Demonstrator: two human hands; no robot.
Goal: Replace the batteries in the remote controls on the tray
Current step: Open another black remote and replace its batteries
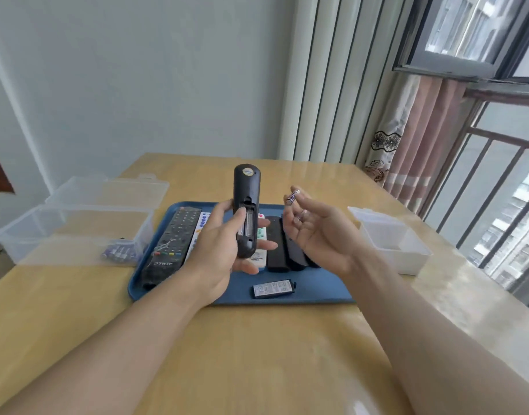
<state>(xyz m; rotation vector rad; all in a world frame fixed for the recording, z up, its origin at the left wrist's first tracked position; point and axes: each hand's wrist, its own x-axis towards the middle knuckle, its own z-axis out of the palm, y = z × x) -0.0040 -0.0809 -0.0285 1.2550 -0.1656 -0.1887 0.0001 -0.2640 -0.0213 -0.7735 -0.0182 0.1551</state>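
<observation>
Gripping a black plastic remote control (pixel 247 209) around its lower half, the left hand (pixel 224 250) holds it upright above the tray, back side toward the camera, thumb pressed along the left edge of the open battery compartment and fingers wrapped behind. At three o'clock of it, the right hand (pixel 314 232) is raised palm-up with the wrist bent back, pinching a small purple cylindrical battery (pixel 292 197) between thumb and forefinger tips, the other fingers loosely curled. Both bare forearms reach in from the bottom corners. Beneath the hands lies a blue rectangular plastic tray (pixel 305 292) with a raised rim; on it, at nine o'clock, a long black button-covered remote (pixel 170 244), just beside it a white remote with coloured keys (pixel 201 227), and at three o'clock a row of slim matte black remotes (pixel 276 250). At six o'clock on the tray lies a detached black battery cover with a printed label (pixel 273 289). A clear plastic box holding purple batteries (pixel 119 253) stands at nine o'clock of the tray, and a white translucent plastic box (pixel 395 244) at three o'clock, all on a glossy yellow wooden table (pixel 242 354).
</observation>
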